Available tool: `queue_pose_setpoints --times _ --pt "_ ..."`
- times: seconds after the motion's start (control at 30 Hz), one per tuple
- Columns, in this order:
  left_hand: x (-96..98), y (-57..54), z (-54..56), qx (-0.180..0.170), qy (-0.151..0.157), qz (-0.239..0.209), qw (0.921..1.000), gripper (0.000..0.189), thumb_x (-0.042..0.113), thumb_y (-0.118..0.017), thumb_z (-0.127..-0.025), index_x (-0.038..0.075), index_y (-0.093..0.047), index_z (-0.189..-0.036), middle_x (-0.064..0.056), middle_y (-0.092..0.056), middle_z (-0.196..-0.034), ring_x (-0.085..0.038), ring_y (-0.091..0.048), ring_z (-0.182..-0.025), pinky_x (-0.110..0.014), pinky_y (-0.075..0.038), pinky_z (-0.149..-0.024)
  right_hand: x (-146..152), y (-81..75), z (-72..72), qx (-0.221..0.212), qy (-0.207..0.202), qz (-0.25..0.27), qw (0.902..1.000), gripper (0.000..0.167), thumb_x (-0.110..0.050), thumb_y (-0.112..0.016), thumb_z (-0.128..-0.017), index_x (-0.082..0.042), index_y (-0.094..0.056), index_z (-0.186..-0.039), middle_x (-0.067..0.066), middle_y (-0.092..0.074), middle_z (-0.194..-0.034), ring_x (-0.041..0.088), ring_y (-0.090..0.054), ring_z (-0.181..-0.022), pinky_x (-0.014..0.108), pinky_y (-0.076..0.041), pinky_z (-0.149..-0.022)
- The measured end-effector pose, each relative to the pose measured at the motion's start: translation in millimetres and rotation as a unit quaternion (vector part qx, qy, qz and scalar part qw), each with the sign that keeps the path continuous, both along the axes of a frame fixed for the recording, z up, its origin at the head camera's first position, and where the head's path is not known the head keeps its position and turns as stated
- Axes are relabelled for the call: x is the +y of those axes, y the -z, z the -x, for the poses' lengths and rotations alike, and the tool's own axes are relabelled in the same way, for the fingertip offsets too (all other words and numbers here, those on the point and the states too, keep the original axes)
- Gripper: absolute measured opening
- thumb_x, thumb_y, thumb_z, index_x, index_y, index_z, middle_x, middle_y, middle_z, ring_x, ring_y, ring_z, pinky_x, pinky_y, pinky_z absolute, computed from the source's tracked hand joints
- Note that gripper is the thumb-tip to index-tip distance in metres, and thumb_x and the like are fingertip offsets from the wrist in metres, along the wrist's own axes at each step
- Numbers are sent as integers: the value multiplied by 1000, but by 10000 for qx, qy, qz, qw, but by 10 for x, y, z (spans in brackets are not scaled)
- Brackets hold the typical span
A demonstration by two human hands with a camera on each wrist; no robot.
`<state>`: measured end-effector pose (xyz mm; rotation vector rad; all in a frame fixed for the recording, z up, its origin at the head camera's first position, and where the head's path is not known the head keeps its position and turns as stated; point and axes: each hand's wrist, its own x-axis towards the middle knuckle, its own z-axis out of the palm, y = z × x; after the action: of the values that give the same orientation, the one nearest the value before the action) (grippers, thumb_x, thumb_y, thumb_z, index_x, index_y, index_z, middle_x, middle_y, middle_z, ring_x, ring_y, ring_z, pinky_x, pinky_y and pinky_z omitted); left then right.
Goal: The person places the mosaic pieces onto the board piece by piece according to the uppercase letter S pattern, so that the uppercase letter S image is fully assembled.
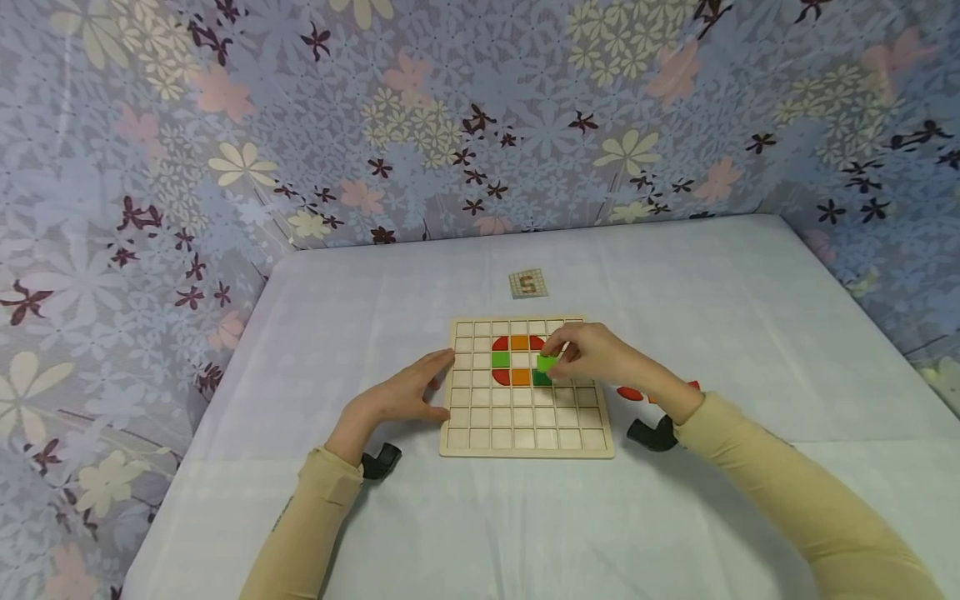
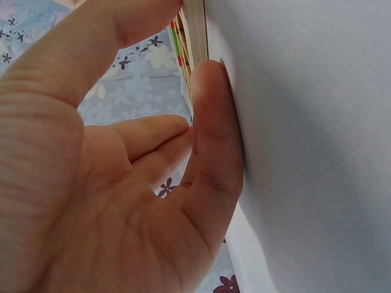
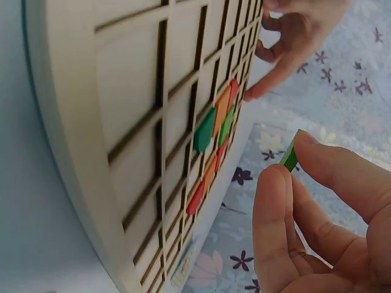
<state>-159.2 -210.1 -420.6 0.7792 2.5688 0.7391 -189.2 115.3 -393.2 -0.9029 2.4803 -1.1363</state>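
A wooden grid board [image 1: 480, 417] lies on the white-covered table, with red, orange and green tiles set in some of its squares. Between thumb and fingers my right hand [image 1: 596, 354] pinches a light green square tile [image 3: 291, 155], held just over the board in the head view. A dark green tile [image 3: 204, 130] with a rounded corner sits in the grid below it. My left hand [image 1: 401, 390] touches the board's left edge with extended fingers and thumb. In the left wrist view its fingers [image 2: 214, 134] stand against that edge.
Beyond the board lies a small patterned card [image 1: 528, 283] with a grid drawing. Loose red tiles [image 1: 630, 393] and an orange one lie to the right, partly behind my right wrist. Flower-patterned cloth [image 1: 480, 125] hangs around the table's back and sides.
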Motion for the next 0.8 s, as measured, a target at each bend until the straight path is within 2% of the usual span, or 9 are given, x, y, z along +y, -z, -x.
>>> queue_pose_setpoints --times 0.4,0.57,0.8 --pt "-22 23 4 -23 16 -25 10000 90 18 -75 -81 -4 -20 -148 -18 -22 -151 -21 -51 -102 -37 -42 -87 -133 182 -73 99 -405 -81 9991 22 -8 -76 -78 0 -67 -97 6 -62 -94 13 -61 -75 28 -51 -68" --pt "-20 35 10 -22 15 2 10000 90 19 -76 -81 -4 -20 -148 -17 -22 -152 -21 -51 -103 -37 -41 -88 -151 258 -86 -36 -414 -371 9984 24 -10 -78 -77 -3 -66 -96 2 -61 -93 12 -59 -75 27 -50 -70" --pt "-24 22 13 -37 28 -50 10000 90 19 -75 -81 -4 -19 -148 -17 -21 -152 -22 -51 -104 -38 -41 -88 -175 269 -104 201 -439 -671 9966 23 -10 -78 -77 -6 -65 -95 1 -59 -91 12 -56 -76 27 -47 -71"
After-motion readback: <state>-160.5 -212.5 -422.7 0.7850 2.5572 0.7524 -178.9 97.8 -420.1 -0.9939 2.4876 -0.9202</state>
